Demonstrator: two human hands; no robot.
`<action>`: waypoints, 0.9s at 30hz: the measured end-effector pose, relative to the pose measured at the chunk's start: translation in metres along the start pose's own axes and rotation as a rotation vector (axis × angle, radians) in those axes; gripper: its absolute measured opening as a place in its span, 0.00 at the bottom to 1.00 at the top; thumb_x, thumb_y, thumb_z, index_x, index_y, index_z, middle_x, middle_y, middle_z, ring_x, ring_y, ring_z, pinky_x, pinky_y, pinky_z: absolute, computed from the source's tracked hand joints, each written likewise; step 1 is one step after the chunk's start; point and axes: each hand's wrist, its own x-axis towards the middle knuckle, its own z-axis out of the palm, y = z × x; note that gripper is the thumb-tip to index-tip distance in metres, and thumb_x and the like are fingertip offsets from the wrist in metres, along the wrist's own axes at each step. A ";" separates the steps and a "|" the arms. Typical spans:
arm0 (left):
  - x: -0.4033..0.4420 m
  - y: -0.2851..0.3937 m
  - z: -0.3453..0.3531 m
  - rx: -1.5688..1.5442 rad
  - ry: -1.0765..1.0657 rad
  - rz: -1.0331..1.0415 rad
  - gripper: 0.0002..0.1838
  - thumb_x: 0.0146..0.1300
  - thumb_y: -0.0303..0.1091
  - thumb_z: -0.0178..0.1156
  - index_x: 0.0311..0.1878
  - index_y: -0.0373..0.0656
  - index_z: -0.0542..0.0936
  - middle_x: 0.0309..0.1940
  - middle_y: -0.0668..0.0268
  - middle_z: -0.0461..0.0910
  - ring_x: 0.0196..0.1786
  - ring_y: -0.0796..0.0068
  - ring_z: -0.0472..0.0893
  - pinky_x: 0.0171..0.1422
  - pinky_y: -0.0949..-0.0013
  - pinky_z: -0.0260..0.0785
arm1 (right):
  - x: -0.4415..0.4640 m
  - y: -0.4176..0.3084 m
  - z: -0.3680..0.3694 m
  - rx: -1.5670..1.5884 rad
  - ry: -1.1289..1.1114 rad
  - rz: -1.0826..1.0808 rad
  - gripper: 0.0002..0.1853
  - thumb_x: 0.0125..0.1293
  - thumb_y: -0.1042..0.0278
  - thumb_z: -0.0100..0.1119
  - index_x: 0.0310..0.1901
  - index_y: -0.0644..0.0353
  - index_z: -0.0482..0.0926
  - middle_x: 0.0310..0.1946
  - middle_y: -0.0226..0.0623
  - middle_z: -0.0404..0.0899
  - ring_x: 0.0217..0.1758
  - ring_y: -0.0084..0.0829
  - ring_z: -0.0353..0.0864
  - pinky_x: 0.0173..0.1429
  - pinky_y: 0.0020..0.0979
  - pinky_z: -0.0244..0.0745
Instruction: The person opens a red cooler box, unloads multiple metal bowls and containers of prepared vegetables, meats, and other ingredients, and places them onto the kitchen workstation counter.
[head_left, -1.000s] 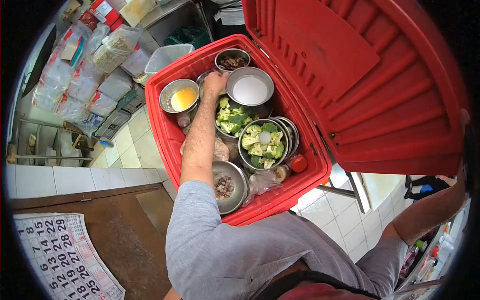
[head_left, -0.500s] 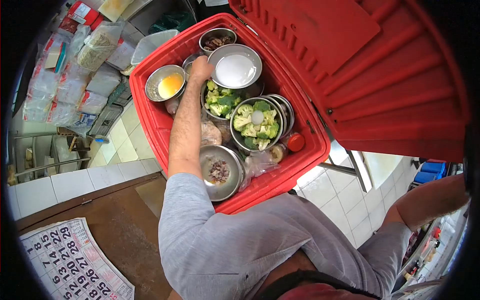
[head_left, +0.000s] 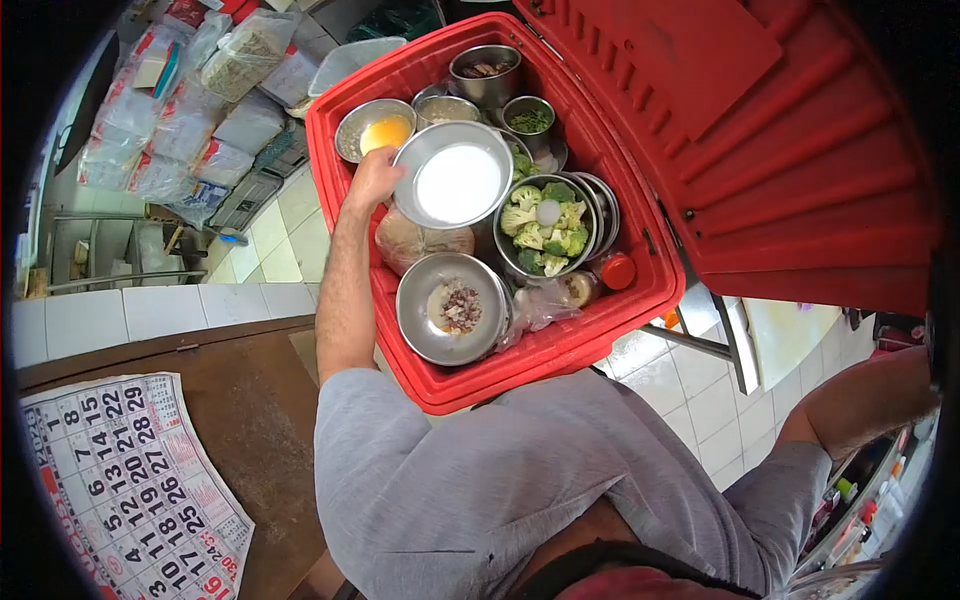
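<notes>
The metal bowl with white contents (head_left: 425, 142) has moved toward the person and to the left, and a small bowl of chopped greens (head_left: 530, 102) now shows where it was. The left hand (head_left: 375, 178) has drawn back with it. Its fingers pinch the bowl's left rim; how they sit underneath is hidden. The bowl is held above other food inside the red box (head_left: 575, 352), near the bowl of yellow liquid (head_left: 352, 128).

Nearer the person is a bowl of chopped purple bits (head_left: 478, 276), with a plastic bag (head_left: 538, 312) just beside it. To the right, broccoli (head_left: 528, 222) fills a metal pot (head_left: 592, 205), near a jar's red cap (head_left: 618, 270). A bowl of brown pieces (head_left: 488, 92) stands toward the far end. The red lid (head_left: 800, 170) is raised.

The right arm (head_left: 870, 405) stretches to the dark edge of the view, so I cannot tell how the right hand's fingers are set.
</notes>
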 end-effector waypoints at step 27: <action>-0.097 -0.028 0.021 -0.417 0.449 -0.440 0.08 0.49 0.23 0.55 0.34 0.32 0.75 0.22 0.60 0.78 0.19 0.72 0.76 0.19 0.69 0.67 | -0.123 -0.055 0.466 0.816 -1.124 0.079 0.35 0.52 0.67 0.64 0.62 0.59 0.59 0.23 0.34 0.72 0.22 0.22 0.70 0.24 0.26 0.66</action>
